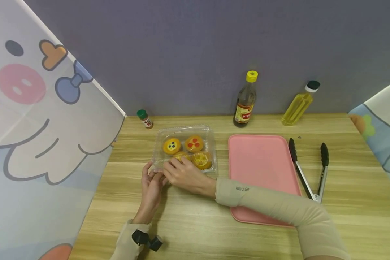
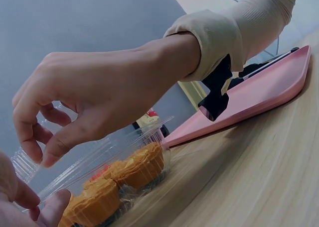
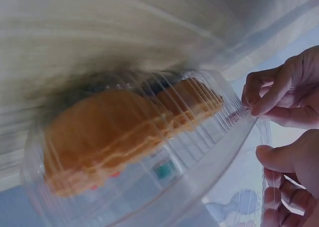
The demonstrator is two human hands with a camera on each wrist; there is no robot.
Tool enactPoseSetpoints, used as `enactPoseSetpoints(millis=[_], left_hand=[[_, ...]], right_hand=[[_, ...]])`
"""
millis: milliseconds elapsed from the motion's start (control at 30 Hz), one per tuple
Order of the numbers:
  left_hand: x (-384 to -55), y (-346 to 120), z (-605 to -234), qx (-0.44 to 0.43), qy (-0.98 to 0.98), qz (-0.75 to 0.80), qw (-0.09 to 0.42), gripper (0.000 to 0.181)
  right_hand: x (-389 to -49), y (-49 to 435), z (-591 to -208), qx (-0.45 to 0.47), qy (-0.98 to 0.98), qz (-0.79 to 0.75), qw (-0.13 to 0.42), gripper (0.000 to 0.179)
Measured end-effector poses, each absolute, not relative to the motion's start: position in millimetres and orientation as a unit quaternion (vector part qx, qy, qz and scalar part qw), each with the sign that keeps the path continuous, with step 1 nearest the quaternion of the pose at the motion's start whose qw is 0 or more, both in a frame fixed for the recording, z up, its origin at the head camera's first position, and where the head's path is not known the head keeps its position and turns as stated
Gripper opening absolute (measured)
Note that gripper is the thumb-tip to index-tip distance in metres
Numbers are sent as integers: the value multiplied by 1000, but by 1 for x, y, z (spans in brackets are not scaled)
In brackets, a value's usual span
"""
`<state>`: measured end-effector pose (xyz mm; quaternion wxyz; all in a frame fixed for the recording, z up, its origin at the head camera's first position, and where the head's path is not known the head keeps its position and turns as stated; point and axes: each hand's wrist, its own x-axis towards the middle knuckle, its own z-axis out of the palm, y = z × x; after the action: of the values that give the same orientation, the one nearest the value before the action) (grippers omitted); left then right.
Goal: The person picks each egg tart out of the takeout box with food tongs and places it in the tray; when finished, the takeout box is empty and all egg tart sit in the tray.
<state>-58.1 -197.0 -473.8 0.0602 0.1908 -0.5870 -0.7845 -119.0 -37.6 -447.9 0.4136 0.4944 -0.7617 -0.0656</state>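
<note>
Our left grip (image 1: 152,188) and right grip (image 1: 186,176) pinch the clear box (image 1: 183,145) at its near rim (image 3: 224,155); we judge it light, bendy, slick; best held there.

A see-through box (image 1: 183,130) with four round orange tarts (image 1: 194,143) sits near the table's (image 1: 188,227) back left corner.

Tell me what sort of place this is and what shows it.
Probably a small staged food-prep corner: the tongs and the clear container of tart-like pastries suggest food handling, the cartoon-printed panel a set-up booth.
</note>
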Motion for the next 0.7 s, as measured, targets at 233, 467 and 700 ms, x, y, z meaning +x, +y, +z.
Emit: enactPoseSetpoints(millis=[233,467,700], left_hand=[[-58,-198,-474,178,-593,-783,57,50],[-58,-199,-474,169,-599,-780,60,50],[-57,-200,-474,167,-607,-775,57,51]], right_hand=[[-120,-38,-446,497,-759,-78,414,20],[-120,-39,-443,493,-764,-79,408,20],[-121,-40,-440,487,-772,-84,399,21]])
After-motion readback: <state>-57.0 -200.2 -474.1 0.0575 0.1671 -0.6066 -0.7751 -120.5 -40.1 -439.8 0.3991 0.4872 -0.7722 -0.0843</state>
